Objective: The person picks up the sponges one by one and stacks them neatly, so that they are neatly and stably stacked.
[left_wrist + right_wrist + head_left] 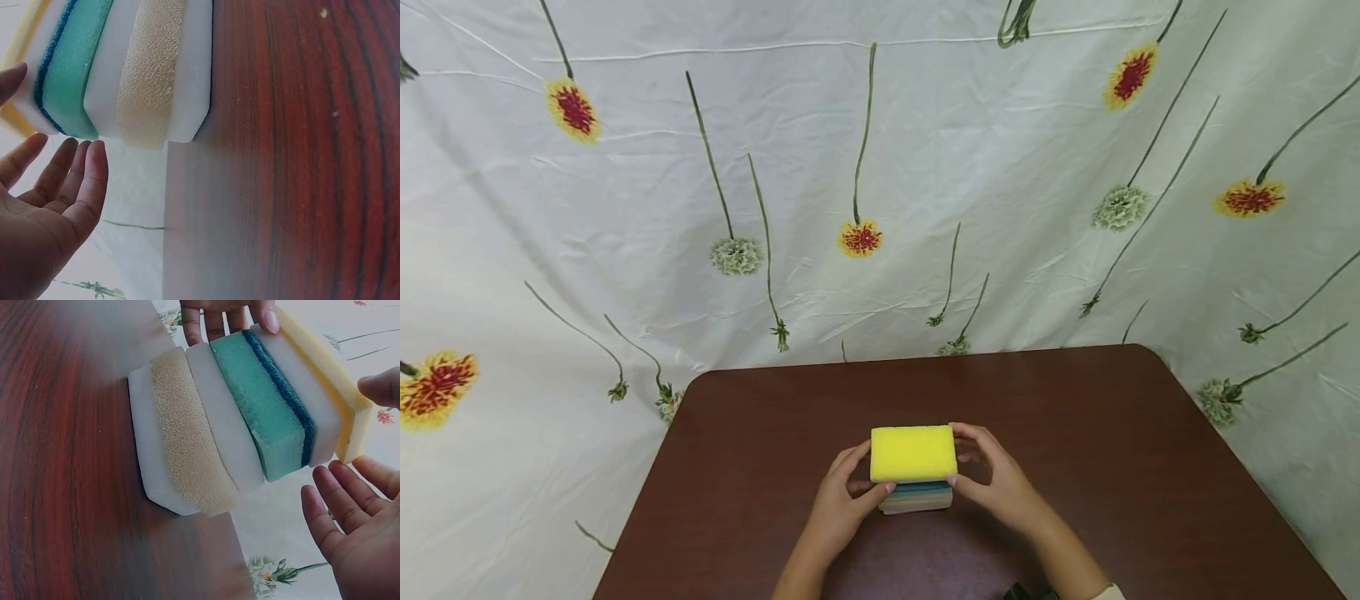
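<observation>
A yellow sponge (913, 453) lies on top of a stack of sponges on the brown table. My left hand (842, 504) holds its left end between thumb and forefinger, and my right hand (1000, 483) does the same at the right end. Under it, in the right wrist view, come a white block (300, 394), a teal sponge (259, 403) with a dark blue scouring layer (281, 387), another white block (228, 419), a porous beige sponge (187, 431) and a bottom white block (150, 444). The other fingers of both hands stay extended beside the stack.
The dark brown wooden table (760, 417) has rounded far corners. Behind and around it hangs a white cloth (805, 125) printed with flowers. A small black object (1018, 592) shows at the bottom edge, near the right forearm.
</observation>
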The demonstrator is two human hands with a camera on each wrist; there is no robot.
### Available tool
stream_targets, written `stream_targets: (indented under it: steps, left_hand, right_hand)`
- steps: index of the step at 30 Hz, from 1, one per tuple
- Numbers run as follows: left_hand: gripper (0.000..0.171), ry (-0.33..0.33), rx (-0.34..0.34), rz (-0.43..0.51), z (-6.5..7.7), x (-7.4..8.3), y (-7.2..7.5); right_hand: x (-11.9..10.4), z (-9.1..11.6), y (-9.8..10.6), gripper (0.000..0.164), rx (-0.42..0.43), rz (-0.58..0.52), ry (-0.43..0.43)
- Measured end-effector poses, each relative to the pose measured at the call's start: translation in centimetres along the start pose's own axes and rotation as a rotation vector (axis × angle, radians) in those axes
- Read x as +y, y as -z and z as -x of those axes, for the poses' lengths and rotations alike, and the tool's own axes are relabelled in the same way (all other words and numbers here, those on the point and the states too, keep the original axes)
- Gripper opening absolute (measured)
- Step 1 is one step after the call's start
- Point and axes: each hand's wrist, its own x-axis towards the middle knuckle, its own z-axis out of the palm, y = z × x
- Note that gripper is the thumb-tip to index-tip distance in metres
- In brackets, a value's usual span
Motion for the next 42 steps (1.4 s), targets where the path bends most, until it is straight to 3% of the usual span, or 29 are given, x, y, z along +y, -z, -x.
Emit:
stream_targets:
  steps: [7,13,17,22,34,42]
  left_hand:
    - [0.083,-0.007,0.005,0.015,0.12,0.07,0.0]
    - [0.089,-0.061,0.039,-0.001,0.17,0.27,0.04]
    - [0.079,-0.084,0.051,-0.02,0.18,0.33,0.17]
    - [0.063,-0.06,0.043,-0.038,0.18,0.28,0.32]
    - [0.063,-0.045,0.043,-0.003,0.1,0.32,0.42]
    - [0.066,-0.114,0.091,0.015,0.21,0.43,0.61]
  right_hand:
    - [0.1,0.14,-0.01,0.07,-0.014,-0.004,0.018]
    - [-0.05,0.04,-0.12,0.072,-0.013,-0.009,0.018]
    - [-0.11,-0.03,-0.2,0.069,-0.011,-0.016,0.006]
    - [-0.14,-0.1,-0.23,0.065,-0.02,-0.019,-0.027]
    - [-0.12,-0.2,-0.26,0.063,-0.018,-0.024,-0.03]
    - [-0.33,-0.66,-0.02,0.063,0.043,-0.027,0.023]
